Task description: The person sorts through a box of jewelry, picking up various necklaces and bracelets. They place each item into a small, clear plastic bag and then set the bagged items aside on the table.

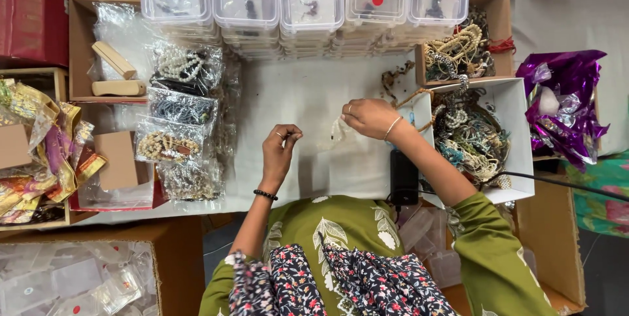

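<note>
A small clear pouch (339, 131) is pinched in the right hand (371, 118); left hand (279, 152) fingers are clenched (contents unseen). It could be dropped among the bagged beads (177, 126).

A small clear plastic pouch (339, 131), crumpled and limp, hangs just above the white tabletop.

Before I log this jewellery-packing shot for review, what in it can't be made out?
Head view only:
- What the right hand pinches: a small pale item, too small and blurred to identify.
- Whether the left hand grips anything: fingertips curl shut, contents too small.
- Contents of the clear lidded boxes: dark specks only.
- The brown carton: cut by the bottom edge and hidden by the green sleeve.
</note>
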